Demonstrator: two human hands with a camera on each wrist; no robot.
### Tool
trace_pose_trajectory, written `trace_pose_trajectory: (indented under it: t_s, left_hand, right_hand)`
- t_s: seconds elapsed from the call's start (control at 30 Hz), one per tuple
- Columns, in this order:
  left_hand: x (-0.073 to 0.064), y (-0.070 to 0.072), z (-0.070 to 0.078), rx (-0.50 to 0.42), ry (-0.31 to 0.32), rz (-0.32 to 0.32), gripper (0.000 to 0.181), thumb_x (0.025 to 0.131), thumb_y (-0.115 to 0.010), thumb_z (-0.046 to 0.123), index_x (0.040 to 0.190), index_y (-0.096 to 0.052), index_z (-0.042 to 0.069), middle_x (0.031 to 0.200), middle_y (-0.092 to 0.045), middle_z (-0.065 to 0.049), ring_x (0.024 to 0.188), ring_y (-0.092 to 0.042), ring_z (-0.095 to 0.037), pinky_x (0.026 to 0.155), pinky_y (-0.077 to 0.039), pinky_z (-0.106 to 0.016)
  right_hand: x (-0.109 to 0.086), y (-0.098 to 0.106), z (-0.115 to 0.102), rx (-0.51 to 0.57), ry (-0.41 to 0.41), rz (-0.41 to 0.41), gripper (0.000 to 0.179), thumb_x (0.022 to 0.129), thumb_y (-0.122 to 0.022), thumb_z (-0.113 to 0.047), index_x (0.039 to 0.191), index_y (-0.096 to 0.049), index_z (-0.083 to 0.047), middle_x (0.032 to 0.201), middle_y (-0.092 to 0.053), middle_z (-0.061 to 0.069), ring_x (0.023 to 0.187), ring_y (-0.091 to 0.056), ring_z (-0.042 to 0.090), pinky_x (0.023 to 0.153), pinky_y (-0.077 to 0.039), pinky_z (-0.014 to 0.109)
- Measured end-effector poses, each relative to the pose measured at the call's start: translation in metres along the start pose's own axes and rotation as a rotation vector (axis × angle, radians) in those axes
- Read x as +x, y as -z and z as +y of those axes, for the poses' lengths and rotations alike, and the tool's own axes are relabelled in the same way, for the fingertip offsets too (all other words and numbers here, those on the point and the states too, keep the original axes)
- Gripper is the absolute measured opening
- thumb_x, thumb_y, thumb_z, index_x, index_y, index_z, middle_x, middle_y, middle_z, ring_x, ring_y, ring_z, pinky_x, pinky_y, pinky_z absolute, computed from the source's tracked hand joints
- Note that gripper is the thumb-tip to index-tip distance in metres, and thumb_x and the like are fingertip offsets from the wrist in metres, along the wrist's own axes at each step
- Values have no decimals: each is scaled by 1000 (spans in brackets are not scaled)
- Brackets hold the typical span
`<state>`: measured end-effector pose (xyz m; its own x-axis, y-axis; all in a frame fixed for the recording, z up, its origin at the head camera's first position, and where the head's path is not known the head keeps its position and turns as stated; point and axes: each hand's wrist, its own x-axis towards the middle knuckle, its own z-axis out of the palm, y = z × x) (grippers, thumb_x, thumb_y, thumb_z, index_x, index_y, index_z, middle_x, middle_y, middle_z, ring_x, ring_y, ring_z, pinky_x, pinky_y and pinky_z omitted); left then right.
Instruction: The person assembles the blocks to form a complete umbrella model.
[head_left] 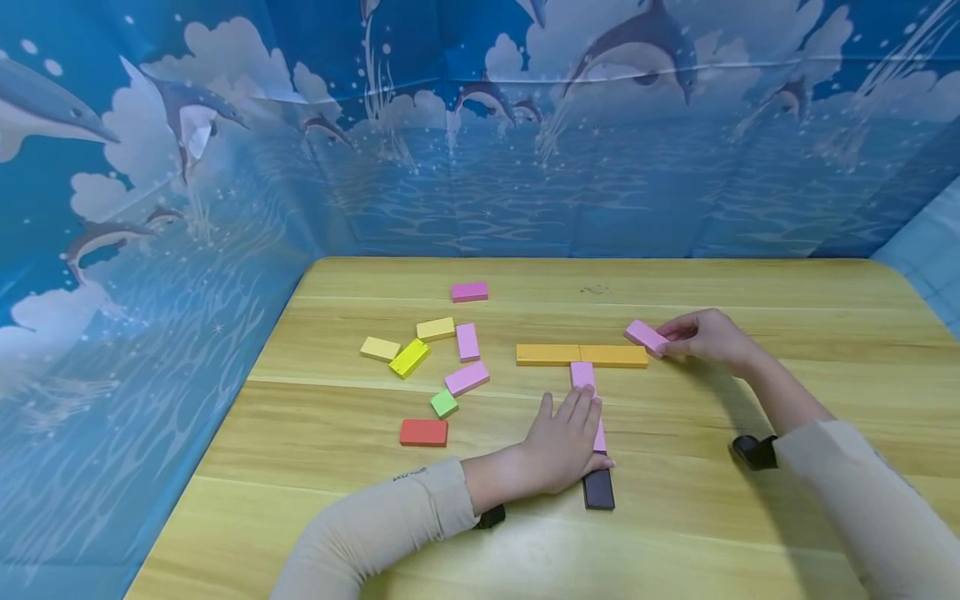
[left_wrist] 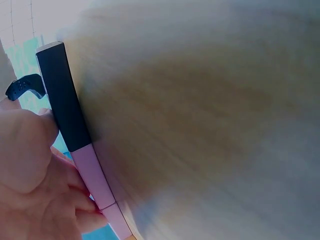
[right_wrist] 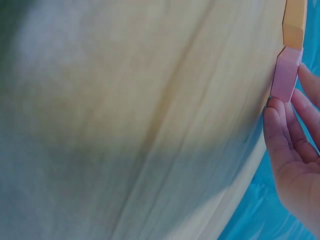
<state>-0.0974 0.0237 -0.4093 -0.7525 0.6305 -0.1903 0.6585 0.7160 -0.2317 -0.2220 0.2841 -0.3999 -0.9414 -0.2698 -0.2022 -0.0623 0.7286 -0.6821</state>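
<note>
Two orange blocks (head_left: 547, 356) lie end to end in a row across the table. A pink block (head_left: 582, 374) runs down from the middle of that row, followed by a second pink block (left_wrist: 94, 175) and a black block (head_left: 599, 490), forming a stem. My left hand (head_left: 562, 446) rests with its fingers extended over the stem's pink blocks, partly hiding them; its thumb is by the black block. Beyond the row's right end, my right hand (head_left: 708, 340) pinches another pink block (head_left: 645, 335) between thumb and fingers. That block sits slanted, its near end close to the orange corner.
Loose blocks lie to the left: red (head_left: 423, 432), green (head_left: 444, 404), bright yellow (head_left: 410, 359), two pale yellow (head_left: 436, 329) and several pink ones (head_left: 467, 378). A blue dolphin-print curtain (head_left: 487, 200) borders the table's back and left edges.
</note>
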Motion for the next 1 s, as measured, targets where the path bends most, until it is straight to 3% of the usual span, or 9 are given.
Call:
trace_pose_trajectory:
  t_s: [0.23, 1.0]
  left_hand:
    - [0, -1, 0, 0, -1, 5, 73, 95, -22, 59, 147, -27, 7, 152, -23, -10, 139, -21, -21, 105, -28, -45]
    - [1, -1, 0, -6, -3, -5, 73, 95, -21, 58, 147, -25, 7, 153, -21, -11, 139, -20, -21, 106, -27, -45]
  right_hand:
    - [-1, -2, -1, 20, -22, 13, 46, 83, -70, -21, 117, -60, 8, 97, -63, 13, 84, -48, 22, 66, -41, 27]
    - [-2, -11, -9, 60, -90, 63, 51, 82, -72, -21, 119, -57, 11, 99, -63, 18, 81, -51, 19, 61, -44, 25]
